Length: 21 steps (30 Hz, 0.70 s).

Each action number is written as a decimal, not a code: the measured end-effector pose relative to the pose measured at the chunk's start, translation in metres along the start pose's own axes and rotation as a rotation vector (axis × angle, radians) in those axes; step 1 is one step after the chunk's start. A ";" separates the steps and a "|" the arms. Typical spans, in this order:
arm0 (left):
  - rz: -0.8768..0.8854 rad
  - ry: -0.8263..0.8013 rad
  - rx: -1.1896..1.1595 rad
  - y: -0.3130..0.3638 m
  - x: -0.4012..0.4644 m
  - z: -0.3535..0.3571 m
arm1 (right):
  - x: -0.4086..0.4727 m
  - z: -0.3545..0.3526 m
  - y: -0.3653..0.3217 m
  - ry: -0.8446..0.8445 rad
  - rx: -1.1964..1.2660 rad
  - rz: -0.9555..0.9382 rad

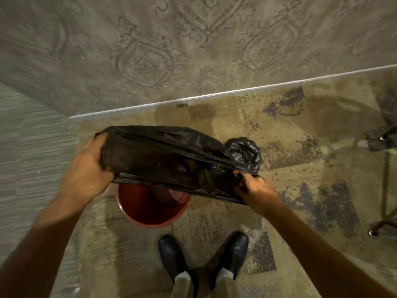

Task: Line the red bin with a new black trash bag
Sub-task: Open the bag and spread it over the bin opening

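A round red bin (pixel 150 219) stands on the carpet just in front of my feet, its far half hidden behind a black trash bag (pixel 163 155). The bag is held stretched sideways above the bin's mouth. My left hand (pixel 88 166) grips the bag's left end. My right hand (pixel 252 190) pinches its lower right edge. A bunched part of black plastic (pixel 245 152) bulges at the bag's right end, beyond my right hand. The bin's near inside wall shows bare red.
A patterned wall (pixel 171 50) rises behind the bin, meeting the carpet at a white baseboard (pixel 214 95). Chair or table legs (pixel 384 181) stand at the right edge. My black shoes (pixel 204 254) are close behind the bin.
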<state>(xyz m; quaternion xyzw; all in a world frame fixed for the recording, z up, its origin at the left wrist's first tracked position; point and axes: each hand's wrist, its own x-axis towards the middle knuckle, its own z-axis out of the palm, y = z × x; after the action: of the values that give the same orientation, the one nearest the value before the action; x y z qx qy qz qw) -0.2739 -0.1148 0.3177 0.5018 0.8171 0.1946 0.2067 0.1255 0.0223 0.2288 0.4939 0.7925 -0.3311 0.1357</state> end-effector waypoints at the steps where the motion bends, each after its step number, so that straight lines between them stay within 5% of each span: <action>1: -0.042 -0.017 -0.002 -0.010 -0.012 -0.007 | -0.002 0.008 -0.008 0.014 -0.031 -0.048; 6: -0.230 -0.104 0.083 -0.061 -0.086 -0.024 | -0.010 0.043 -0.052 -0.081 0.030 -0.111; 10: -0.215 -0.125 0.021 -0.100 -0.124 -0.022 | -0.022 0.064 -0.066 -0.159 0.029 -0.219; 13: -0.448 -0.117 0.089 -0.146 -0.168 -0.036 | -0.028 0.079 -0.106 -0.351 0.025 -0.354; 21: -0.511 -0.057 0.114 -0.154 -0.180 -0.038 | -0.024 0.064 -0.119 -0.211 0.078 -0.376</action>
<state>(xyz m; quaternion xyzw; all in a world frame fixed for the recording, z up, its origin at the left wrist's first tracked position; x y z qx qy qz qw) -0.3345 -0.3457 0.2940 0.2954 0.9207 0.0755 0.2436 0.0256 -0.0712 0.2411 0.3050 0.8385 -0.4310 0.1345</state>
